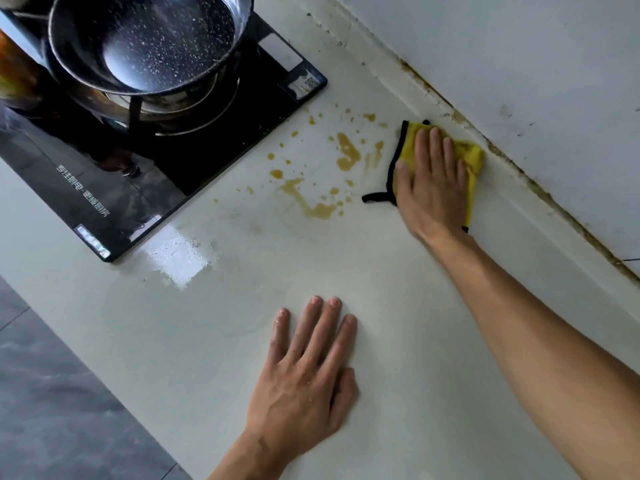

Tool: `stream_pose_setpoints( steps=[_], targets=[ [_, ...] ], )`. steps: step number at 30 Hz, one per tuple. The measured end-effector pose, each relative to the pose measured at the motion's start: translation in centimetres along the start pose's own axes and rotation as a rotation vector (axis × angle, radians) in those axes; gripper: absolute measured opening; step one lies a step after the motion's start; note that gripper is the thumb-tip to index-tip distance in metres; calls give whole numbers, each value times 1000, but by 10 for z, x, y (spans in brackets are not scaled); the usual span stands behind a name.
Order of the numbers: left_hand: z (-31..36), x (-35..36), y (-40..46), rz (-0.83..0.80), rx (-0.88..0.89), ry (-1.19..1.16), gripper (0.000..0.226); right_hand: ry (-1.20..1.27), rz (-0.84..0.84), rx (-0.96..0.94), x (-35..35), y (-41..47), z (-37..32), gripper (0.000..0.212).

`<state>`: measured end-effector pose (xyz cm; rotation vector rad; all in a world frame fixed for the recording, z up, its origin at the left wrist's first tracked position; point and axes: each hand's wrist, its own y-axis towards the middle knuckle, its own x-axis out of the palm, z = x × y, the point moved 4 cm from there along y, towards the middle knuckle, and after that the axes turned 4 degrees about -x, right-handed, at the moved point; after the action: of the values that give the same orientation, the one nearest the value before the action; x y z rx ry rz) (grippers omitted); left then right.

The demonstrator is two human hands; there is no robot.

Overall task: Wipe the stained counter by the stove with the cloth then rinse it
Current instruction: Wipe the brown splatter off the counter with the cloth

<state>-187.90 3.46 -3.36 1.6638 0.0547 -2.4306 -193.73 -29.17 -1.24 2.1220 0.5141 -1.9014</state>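
A yellow cloth [472,157] with a black border lies flat on the white counter [207,306], close to the back wall. My right hand [431,185] presses down on the cloth with straight fingers. Brown stains [320,207] are splashed over the counter between the cloth and the stove [194,161], just left of the cloth. My left hand [308,372] rests flat on the counter nearer to me, fingers spread, holding nothing.
A dark speckled pan [149,39] sits on the black glass stove at the upper left. A wet, shiny patch [180,258] lies by the stove's near corner. The white wall [519,64] with a grimy seam runs along the right. Grey floor [52,393] shows at the lower left.
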Motion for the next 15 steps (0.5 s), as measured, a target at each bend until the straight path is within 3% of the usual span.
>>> stream_pose_setpoints(
  steps=[3, 6, 9, 12, 15],
  targets=[
    [0, -2, 0, 12, 5, -7, 67, -4, -43, -156, 5, -8, -27, 68],
    [0, -2, 0, 16, 7, -1, 67, -17, -100, -332, 3, -35, -4, 67],
    [2, -2, 0, -3, 3, 10, 68, -28, -90, -237, -2, -10, 7, 67],
    [1, -2, 1, -8, 1, 14, 67, -15, -55, -153, 1, 33, -28, 67],
    [1, -4, 1, -14, 0, 17, 67, 1, -80, -293, 4, 25, -47, 67]
  ],
)
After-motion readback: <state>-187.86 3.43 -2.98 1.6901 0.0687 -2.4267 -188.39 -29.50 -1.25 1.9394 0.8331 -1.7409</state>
